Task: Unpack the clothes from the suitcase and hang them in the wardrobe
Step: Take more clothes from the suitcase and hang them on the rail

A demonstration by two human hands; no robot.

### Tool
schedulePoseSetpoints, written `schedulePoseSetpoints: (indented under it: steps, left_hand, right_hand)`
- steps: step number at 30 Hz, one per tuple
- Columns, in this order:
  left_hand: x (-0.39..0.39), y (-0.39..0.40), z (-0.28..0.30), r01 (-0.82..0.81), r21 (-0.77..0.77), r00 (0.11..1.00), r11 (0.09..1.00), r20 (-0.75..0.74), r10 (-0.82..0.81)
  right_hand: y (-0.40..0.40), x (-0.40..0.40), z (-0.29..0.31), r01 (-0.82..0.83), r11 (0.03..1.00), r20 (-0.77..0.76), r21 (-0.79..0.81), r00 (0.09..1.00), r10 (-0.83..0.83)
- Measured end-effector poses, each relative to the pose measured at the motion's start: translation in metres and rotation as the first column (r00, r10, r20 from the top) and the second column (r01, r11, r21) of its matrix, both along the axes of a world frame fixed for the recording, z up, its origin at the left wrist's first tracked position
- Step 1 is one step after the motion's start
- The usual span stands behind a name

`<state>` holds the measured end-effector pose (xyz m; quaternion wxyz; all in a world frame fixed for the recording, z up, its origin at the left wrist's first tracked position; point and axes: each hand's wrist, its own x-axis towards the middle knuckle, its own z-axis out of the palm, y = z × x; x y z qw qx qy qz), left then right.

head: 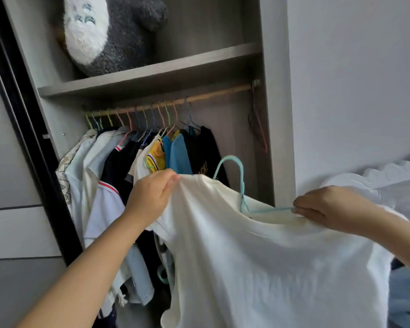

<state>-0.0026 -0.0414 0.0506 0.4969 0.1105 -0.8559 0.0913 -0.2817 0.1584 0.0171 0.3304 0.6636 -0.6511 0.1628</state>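
1. The step in hand looks like fitting a white T-shirt (258, 256) onto a teal hanger (232, 162), just in front of the open wardrobe (272, 114). The hook stands up out of the neck opening, and one arm of the hanger shows bare across the collar.
2. The left hand (152, 192) has its grip pinched on the cloth at one shoulder of the shirt. The right hand (329, 207) has its grip clamped on the other end of the collar together with the tip of the hanger arm.
3. My judgement is that the shirt is not yet seated: the right shoulder needs drawing over the bare hanger arm. Then the hook must go up onto the wooden rail (218, 94), where a free stretch lies to the right of the hung clothes (152, 157).
4. The suitcase is not in view. The shirt's hem is cut off by the lower edge, and its printed lettering is too faint to read. Blue cloth at the lower right corner cannot be identified. A plush toy (104, 31) on the upper shelf is cut off at the top.
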Motion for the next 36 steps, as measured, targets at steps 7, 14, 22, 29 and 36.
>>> schedulePoseSetpoints:
  steps: [7,14,22,29,36]
  left_hand:
    - [0.050,-0.026,-0.019,-0.240,-0.032,0.957,0.970,0.160,0.242]
    - [0.070,-0.030,-0.037,-0.329,0.247,0.919,0.911,0.303,0.250]
    - [0.035,-0.009,-0.029,-0.192,-0.270,0.925,0.944,0.271,0.266]
    - [0.016,-0.014,-0.025,-0.157,-0.546,0.804,0.823,0.413,0.427]
    - [-0.018,0.013,-0.011,-0.462,-0.290,0.467,0.838,0.724,0.508]
  right_hand:
    - [-0.008,-0.011,0.002,-0.241,0.925,0.289,-0.294,0.900,0.327]
    - [-0.028,-0.004,0.014,-0.147,0.931,0.386,-0.335,0.880,0.278]
    - [-0.042,0.010,0.019,-0.299,0.894,0.258,-0.334,0.883,0.392]
    - [-0.036,0.003,0.012,-0.273,0.919,0.301,-0.285,0.885,0.356]
    - [-0.042,0.014,0.009,-0.172,0.985,0.341,0.002,0.926,0.161]
